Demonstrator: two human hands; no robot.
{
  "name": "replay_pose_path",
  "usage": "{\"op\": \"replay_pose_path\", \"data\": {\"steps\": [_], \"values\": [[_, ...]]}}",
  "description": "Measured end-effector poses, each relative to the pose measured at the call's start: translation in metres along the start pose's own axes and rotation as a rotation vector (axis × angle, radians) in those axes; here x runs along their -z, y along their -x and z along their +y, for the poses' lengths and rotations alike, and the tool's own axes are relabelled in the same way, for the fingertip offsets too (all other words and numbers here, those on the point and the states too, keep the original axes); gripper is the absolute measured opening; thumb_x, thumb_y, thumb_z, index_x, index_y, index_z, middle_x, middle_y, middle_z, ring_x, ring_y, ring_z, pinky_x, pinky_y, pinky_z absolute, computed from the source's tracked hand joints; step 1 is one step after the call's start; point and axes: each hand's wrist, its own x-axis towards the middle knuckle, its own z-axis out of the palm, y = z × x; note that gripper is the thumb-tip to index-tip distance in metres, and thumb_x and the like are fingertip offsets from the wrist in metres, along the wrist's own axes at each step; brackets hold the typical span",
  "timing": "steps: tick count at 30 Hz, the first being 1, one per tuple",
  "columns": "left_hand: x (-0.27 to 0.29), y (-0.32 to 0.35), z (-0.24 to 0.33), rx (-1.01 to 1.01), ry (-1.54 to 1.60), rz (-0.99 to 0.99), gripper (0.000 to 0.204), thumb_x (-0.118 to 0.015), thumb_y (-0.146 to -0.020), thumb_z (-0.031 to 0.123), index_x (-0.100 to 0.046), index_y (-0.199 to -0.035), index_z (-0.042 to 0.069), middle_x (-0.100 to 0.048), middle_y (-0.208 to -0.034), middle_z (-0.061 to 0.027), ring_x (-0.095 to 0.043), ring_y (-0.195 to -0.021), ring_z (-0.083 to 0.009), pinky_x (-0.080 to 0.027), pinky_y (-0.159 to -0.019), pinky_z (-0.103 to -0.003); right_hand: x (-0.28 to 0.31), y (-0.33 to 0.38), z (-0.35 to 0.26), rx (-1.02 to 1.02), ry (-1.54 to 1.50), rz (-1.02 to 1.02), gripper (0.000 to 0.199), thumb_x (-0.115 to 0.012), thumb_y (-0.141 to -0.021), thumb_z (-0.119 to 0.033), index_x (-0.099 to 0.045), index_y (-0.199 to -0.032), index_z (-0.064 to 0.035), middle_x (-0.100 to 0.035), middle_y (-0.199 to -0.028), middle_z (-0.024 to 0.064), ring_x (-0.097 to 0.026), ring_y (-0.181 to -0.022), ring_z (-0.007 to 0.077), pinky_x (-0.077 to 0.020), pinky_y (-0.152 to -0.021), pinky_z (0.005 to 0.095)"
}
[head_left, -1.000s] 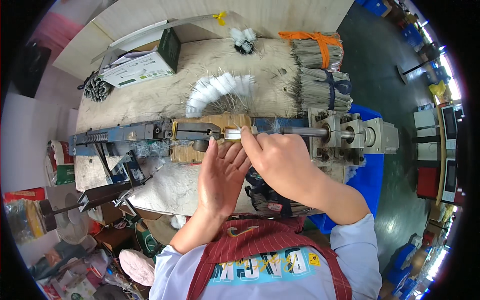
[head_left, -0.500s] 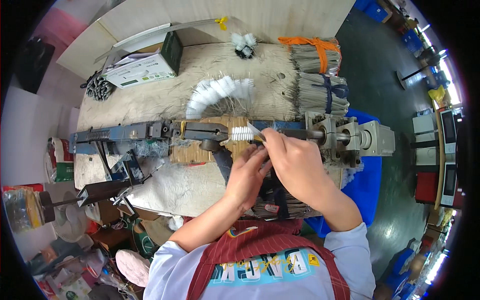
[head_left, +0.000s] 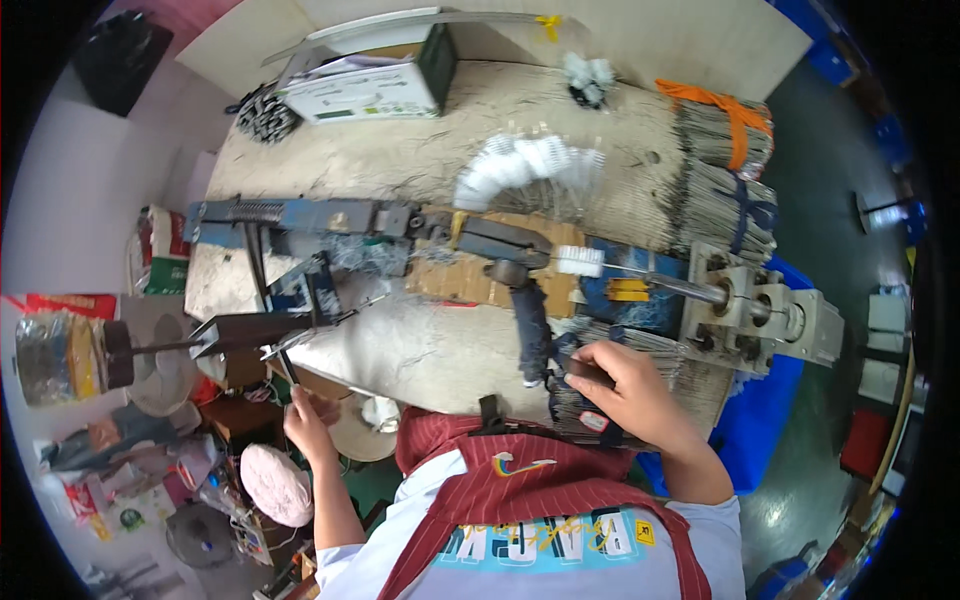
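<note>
My left hand (head_left: 308, 428) is closed around the lower end of a black lever (head_left: 289, 368) at the front left of the bench. My right hand (head_left: 632, 398) is closed on a dark flat piece (head_left: 590, 373), partly hidden by the fingers, just above a bundle of wires (head_left: 650, 348). Beyond it, a white bristle brush (head_left: 580, 261) sits between the dark clamp jaws (head_left: 505, 240) and the metal spindle (head_left: 685, 287). From the brush, a thin wire runs right to the spindle. Below the jaws hangs a dark wrapped handle (head_left: 531, 335).
Several white brushes (head_left: 525, 172) lie in an arc behind the clamp. Tied wire bundles (head_left: 725, 135) line the bench's right side. A white and green box (head_left: 365, 93) stands at the back left. A blue bin (head_left: 775, 400) is below the right edge.
My left hand has left the brush and moved far left to the lever. My right hand has drawn back toward me. The brush now looks stretched into a narrower roll. The view has shifted.
</note>
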Motion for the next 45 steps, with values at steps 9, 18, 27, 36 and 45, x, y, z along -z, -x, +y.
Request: {"op": "replay_pose_path", "data": {"steps": [9, 18, 27, 36, 45], "values": [[-0.014, 0.013, 0.017, -0.127, 0.26, 0.079, 0.02, -0.061, -0.096, 0.016, -0.05, -0.099, 0.0, -0.066, -0.09, -0.0123, -0.07, -0.072, -0.0209, -0.055, -0.053, -0.027, -0.053, -0.038, -0.004, -0.232, -0.128, 0.0, 0.049, -0.071, -0.086, -0.032, -0.048, -0.108, 0.0047, -0.063, -0.079, 0.0253, -0.064, -0.075, 0.0432, -0.049, -0.065, 0.0448], [-0.086, 0.102, 0.114, -0.57, -0.001, -0.497, 0.032, -0.068, -0.087, 0.013, -0.053, -0.115, 0.004, -0.065, -0.108, -0.0153, -0.065, -0.077, -0.0193, -0.053, -0.06, -0.027, -0.022, -0.011, -0.084, 0.185, -0.285, 0.13, 0.052, -0.066, -0.087, -0.007, -0.037, -0.127, 0.0106, -0.061, -0.074, 0.0189, -0.064, -0.061, 0.0351, -0.0488, -0.056, 0.0376], [-0.139, 0.097, 0.178, -1.497, -0.002, -0.338, 0.017, -0.069, -0.078, 0.003, -0.068, -0.096, 0.002, -0.066, -0.097, -0.0138, -0.062, -0.079, -0.0246, -0.051, -0.065, -0.032, 0.054, -0.056, -0.039, 0.193, 1.007, 0.224, 0.006, -0.059, -0.079, -0.007, -0.058, -0.084, -0.0034, -0.061, -0.088, 0.0073, -0.063, -0.084, 0.0262, -0.0552, -0.065, 0.0354], [-0.146, 0.062, 0.089, -0.585, 0.092, -0.471, 0.018, -0.054, -0.099, 0.009, -0.061, -0.11, -0.003, -0.066, -0.1, -0.0127, -0.062, -0.087, -0.0183, -0.051, -0.077, -0.031, 0.067, -0.123, -0.011, 0.069, 0.697, 0.2, 0.009, -0.064, -0.083, -0.014, -0.061, -0.082, -0.0048, -0.064, -0.079, 0.0124, -0.064, -0.08, 0.033, -0.0508, -0.069, 0.0448], [-0.191, 0.125, 0.16, -1.197, 0.074, -0.907, 0.023, -0.067, -0.077, -0.011, -0.063, -0.097, -0.002, -0.064, -0.096, -0.0159, -0.062, -0.088, -0.0318, -0.05, -0.078, -0.037, 0.028, -0.17, -0.015, 0.027, 0.705, 0.294, 0.011, -0.065, -0.084, -0.015, -0.065, -0.088, -0.0046, -0.066, -0.083, 0.0145, -0.065, -0.081, 0.0358, -0.0517, -0.07, 0.044]]}}
